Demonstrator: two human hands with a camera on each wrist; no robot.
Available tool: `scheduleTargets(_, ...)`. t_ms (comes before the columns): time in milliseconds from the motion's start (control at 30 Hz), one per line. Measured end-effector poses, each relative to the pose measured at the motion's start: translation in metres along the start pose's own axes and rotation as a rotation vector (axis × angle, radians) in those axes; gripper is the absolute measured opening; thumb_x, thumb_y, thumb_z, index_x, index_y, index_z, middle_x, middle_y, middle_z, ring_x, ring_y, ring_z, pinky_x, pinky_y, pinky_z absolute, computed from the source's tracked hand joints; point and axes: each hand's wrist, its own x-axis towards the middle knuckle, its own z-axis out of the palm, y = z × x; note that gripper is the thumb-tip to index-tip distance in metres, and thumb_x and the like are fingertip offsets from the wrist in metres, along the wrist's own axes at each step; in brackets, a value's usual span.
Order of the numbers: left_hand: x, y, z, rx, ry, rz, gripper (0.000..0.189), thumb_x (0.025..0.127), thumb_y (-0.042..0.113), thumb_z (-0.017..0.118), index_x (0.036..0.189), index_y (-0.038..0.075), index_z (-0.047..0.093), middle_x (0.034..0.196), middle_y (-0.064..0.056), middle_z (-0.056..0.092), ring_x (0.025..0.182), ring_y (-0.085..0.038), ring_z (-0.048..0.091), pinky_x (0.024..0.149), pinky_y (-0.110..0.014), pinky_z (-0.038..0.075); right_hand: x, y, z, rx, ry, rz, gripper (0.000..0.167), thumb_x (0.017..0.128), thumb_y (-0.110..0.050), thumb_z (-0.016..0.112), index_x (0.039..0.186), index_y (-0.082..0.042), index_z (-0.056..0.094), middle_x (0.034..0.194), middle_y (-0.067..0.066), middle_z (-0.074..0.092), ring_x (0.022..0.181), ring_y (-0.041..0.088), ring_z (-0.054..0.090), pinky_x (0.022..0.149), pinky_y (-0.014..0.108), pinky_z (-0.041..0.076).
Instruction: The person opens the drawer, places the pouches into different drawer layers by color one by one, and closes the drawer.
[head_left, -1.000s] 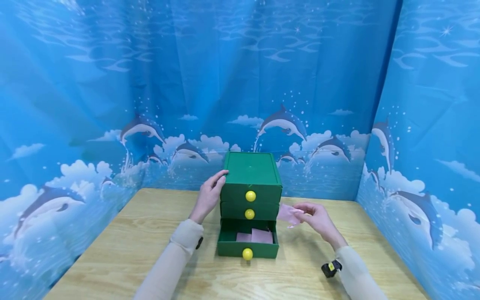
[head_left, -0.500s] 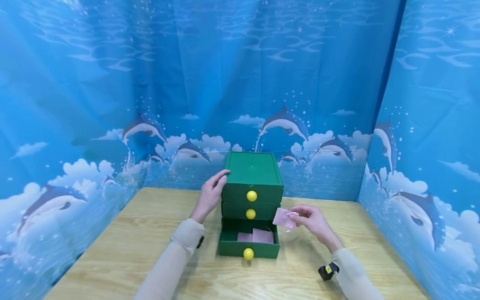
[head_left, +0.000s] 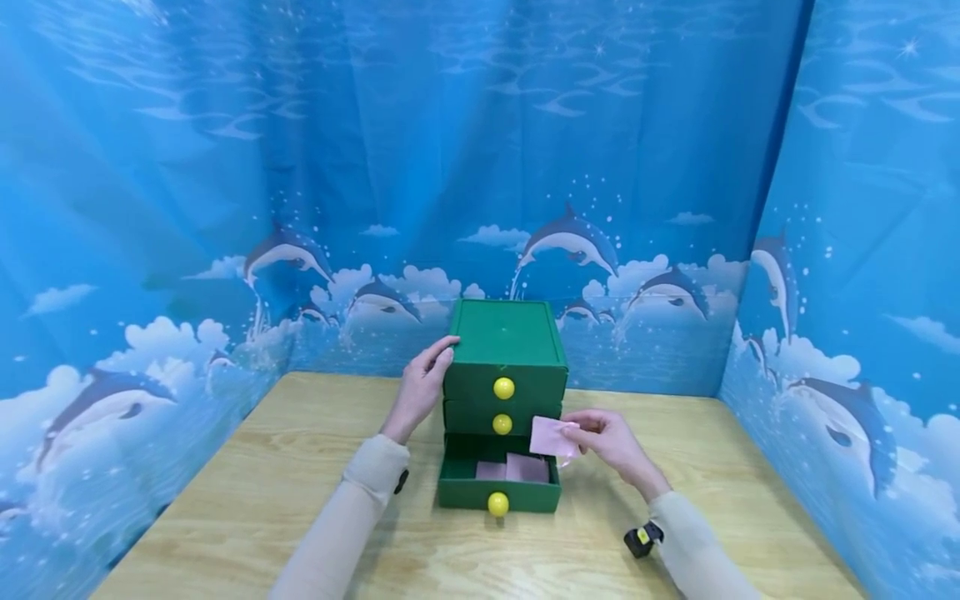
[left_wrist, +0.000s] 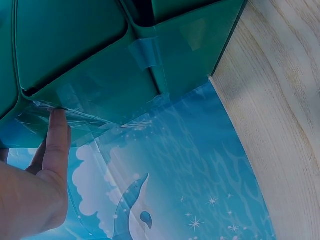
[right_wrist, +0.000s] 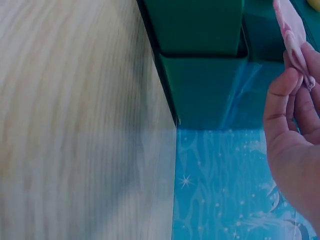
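A green cabinet (head_left: 510,333) with round yellow knobs stands on the table, its bottom drawer (head_left: 467,497) pulled out. Two flat pink pieces (head_left: 527,468) lie inside that drawer, toward its right half. My right hand (head_left: 613,443) pinches a small pink pouch (head_left: 549,435) by its gathered end, a thin ribbon hanging from it. The pouch is above the drawer's right side, in front of the middle drawer. In the right wrist view the pouch (right_wrist: 291,27) is seen edge-on between thumb and fingers. My left hand (head_left: 422,387) rests against the cabinet's upper left side, fingertips (left_wrist: 58,114) touching it.
The wooden table (head_left: 300,475) extends left, right and in front of the cabinet. Behind and to the right hangs a blue dolphin-print curtain (head_left: 375,167). Clear tape (left_wrist: 145,52) runs along the cabinet's side.
My right hand has brought the pink pouch leftward, from beside the cabinet to above the right part of the drawer. The left hand stays against the cabinet.
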Motion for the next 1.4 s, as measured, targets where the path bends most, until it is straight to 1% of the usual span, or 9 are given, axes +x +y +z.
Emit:
scheduleTargets(200, 0.002, 0.002, -0.001, 0.0, -0.003, 0.0, 0.049, 0.101, 0.057, 0.039, 0.142, 0.032, 0.052, 0.139, 0.004, 0.053, 0.089, -0.024, 0.05, 0.079, -0.042, 0.041, 0.004, -0.005, 0.012, -0.071, -0.053, -0.007, 0.032, 0.09, -0.029, 0.072, 0.113, -0.007, 0.073, 0.087, 0.002, 0.071, 0.06, 0.007, 0.05, 0.05, 0.022, 0.041)
scheduleTargets(367, 0.002, 0.001, -0.002, 0.008, -0.002, -0.012, 0.049, 0.101, 0.057, 0.04, 0.142, 0.033, 0.052, 0.143, 0.006, 0.051, 0.096, -0.023, 0.052, 0.081, -0.043, 0.041, 0.007, -0.007, 0.021, -0.058, -0.1, -0.011, 0.031, 0.091, -0.033, 0.07, 0.113, -0.011, 0.073, 0.074, 0.0, 0.065, 0.052, 0.008, 0.044, 0.048, 0.026, 0.041)
scheduleTargets(467, 0.002, 0.001, -0.002, 0.009, -0.007, -0.013, 0.05, 0.1, 0.058, 0.039, 0.142, 0.033, 0.052, 0.145, 0.005, 0.049, 0.099, -0.024, 0.053, 0.082, -0.043, 0.041, 0.008, -0.007, 0.024, -0.052, -0.109, -0.009, 0.029, 0.092, -0.034, 0.069, 0.113, -0.013, 0.073, 0.071, 0.0, 0.064, 0.051, 0.01, 0.046, 0.049, 0.029, 0.042)
scheduleTargets(700, 0.001, 0.001, -0.002, 0.012, -0.003, -0.011, 0.05, 0.1, 0.059, 0.039, 0.142, 0.034, 0.052, 0.142, 0.005, 0.051, 0.097, -0.023, 0.052, 0.082, -0.042, 0.041, 0.009, -0.007, 0.03, -0.084, -0.129, -0.068, 0.031, 0.097, -0.025, 0.064, 0.117, -0.004, 0.071, 0.083, 0.006, 0.071, 0.057, 0.008, 0.053, 0.054, 0.033, 0.051)
scheduleTargets(900, 0.001, 0.002, -0.001, 0.015, -0.002, -0.009, 0.05, 0.1, 0.059, 0.039, 0.142, 0.034, 0.052, 0.126, 0.001, 0.058, 0.085, -0.026, 0.049, 0.078, -0.042, 0.041, 0.007, -0.015, 0.039, -0.123, -0.114, -0.084, 0.027, 0.096, -0.018, 0.065, 0.114, 0.002, 0.071, 0.085, 0.014, 0.073, 0.066, 0.016, 0.062, 0.052, 0.029, 0.051)
scheduleTargets(1000, 0.001, 0.001, -0.001, 0.016, -0.002, -0.009, 0.051, 0.1, 0.06, 0.039, 0.142, 0.034, 0.052, 0.132, 0.003, 0.056, 0.088, -0.025, 0.05, 0.079, -0.042, 0.041, 0.006, -0.015, 0.041, -0.132, -0.107, -0.081, 0.026, 0.095, -0.018, 0.066, 0.11, 0.002, 0.072, 0.087, 0.014, 0.074, 0.067, 0.02, 0.065, 0.051, 0.031, 0.051)
scheduleTargets(1167, 0.001, 0.0, -0.001, 0.007, -0.003, -0.016, 0.05, 0.1, 0.059, 0.039, 0.141, 0.034, 0.052, 0.138, 0.003, 0.054, 0.091, -0.024, 0.051, 0.08, -0.042, 0.041, 0.009, -0.01, 0.043, -0.159, -0.09, -0.065, 0.025, 0.092, -0.023, 0.07, 0.107, -0.003, 0.074, 0.083, 0.009, 0.074, 0.059, 0.017, 0.06, 0.049, 0.03, 0.05)
scheduleTargets(1267, 0.0, 0.0, -0.001, 0.006, -0.003, -0.019, 0.049, 0.1, 0.058, 0.04, 0.142, 0.033, 0.052, 0.145, 0.005, 0.049, 0.096, -0.023, 0.052, 0.081, -0.042, 0.04, 0.009, -0.01, 0.046, -0.155, -0.065, -0.06, 0.023, 0.091, -0.024, 0.071, 0.105, -0.005, 0.075, 0.083, 0.008, 0.074, 0.061, 0.02, 0.061, 0.048, 0.027, 0.048)
scheduleTargets(1400, 0.0, 0.0, -0.001, 0.01, -0.005, -0.021, 0.049, 0.1, 0.058, 0.04, 0.142, 0.034, 0.052, 0.146, 0.006, 0.049, 0.099, -0.024, 0.053, 0.081, -0.043, 0.04, 0.01, -0.01, 0.053, -0.138, -0.012, -0.046, 0.02, 0.09, -0.024, 0.073, 0.101, -0.007, 0.075, 0.082, 0.008, 0.074, 0.063, 0.022, 0.063, 0.048, 0.025, 0.048)
